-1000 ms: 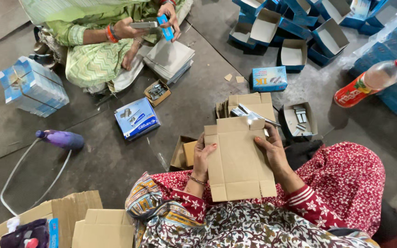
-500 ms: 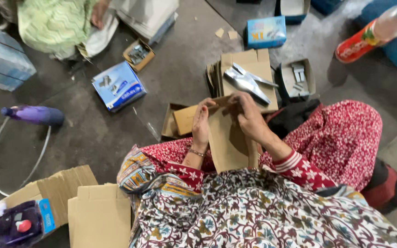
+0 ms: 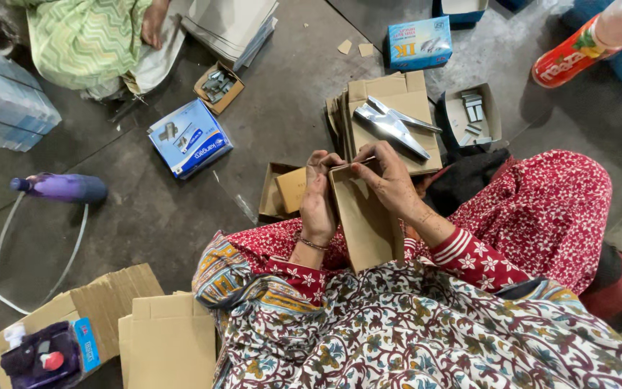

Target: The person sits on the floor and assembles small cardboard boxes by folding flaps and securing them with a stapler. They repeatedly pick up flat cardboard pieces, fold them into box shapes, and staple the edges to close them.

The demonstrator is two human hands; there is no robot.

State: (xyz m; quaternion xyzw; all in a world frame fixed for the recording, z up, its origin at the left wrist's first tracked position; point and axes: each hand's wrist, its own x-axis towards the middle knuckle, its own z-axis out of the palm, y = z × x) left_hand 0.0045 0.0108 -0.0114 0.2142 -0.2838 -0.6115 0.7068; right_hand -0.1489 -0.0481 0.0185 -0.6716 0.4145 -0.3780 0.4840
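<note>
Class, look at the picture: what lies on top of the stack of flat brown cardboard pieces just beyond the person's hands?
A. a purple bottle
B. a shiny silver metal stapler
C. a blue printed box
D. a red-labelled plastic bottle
B: the shiny silver metal stapler rests on the stack of flat brown cardboard pieces, beyond both hands.

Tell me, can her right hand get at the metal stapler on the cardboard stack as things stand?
Probably yes. The stapler lies uncovered atop the cardboard stack, just beyond the right hand, nothing between. But that hand is gripping the folded carton with the left hand.
</note>
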